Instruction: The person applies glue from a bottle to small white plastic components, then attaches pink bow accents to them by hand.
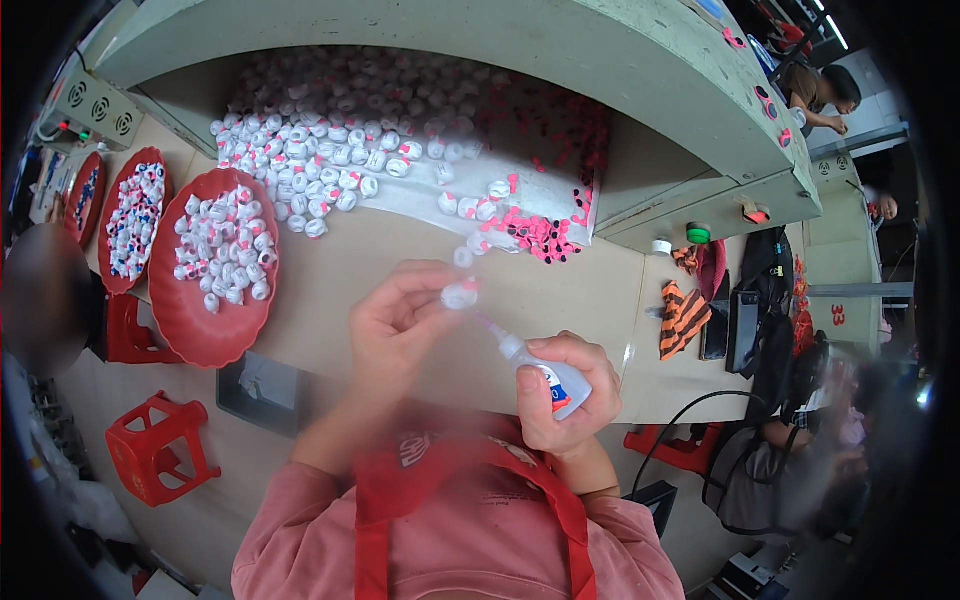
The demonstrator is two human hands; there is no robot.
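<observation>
My left hand (395, 325) pinches a small white rounded piece with a bit of pink (460, 294) between thumb and fingertips, above the table. In my right hand (575, 400) is a translucent squeeze bottle of glue (568, 384), tilted so its thin nozzle points up and left. The nozzle tip is close beside the white piece; whether they touch I cannot tell. Beyond my hands lie many similar white pieces (330, 160) on a white sheet (410, 195). To their right is a heap of small pink and black parts (540, 232).
A red scalloped tray (215, 325) of white pieces stands at left, beside another red tray (150, 165). A grey-green shelf (480, 35) arches over the back. An orange striped cloth (683, 320) and a phone (742, 330) lie right. A red stool (160, 445) stands lower left.
</observation>
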